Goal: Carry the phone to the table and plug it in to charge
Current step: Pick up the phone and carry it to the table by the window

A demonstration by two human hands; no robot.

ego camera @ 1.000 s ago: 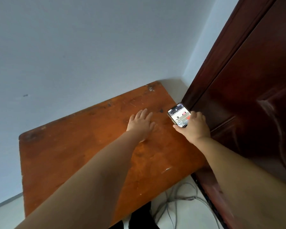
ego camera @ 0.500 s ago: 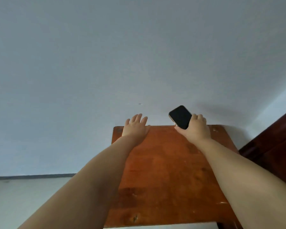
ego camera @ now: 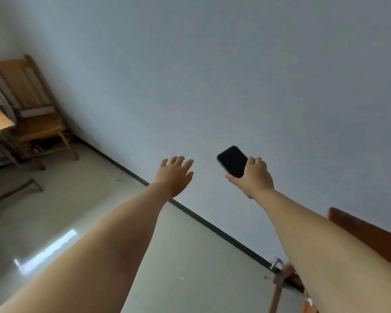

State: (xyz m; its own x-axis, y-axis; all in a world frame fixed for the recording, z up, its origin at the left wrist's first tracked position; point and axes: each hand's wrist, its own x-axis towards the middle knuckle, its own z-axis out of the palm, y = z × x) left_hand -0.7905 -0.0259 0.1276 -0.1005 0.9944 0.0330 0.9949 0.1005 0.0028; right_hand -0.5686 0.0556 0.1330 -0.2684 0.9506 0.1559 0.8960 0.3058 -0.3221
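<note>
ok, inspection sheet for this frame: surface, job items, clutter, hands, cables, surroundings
Surface: only a reddish-brown wooden edge shows behind the right forearm; cannot tell what it is.
Job's things: phone, screen dark, held in the air in front of the wall.
Clutter: nothing seen.
Grippers: right hand grips the phone's lower end; left hand open, empty.
Cables: nothing seen; no charger in view.
Surroundings: pale wall, light floor, wooden chair far left.

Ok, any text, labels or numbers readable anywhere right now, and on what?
None are readable.
Phone, held in the right hand: screen dark, no text.
Left hand: open and empty.
Wall and wooden chair: no writing visible.
</note>
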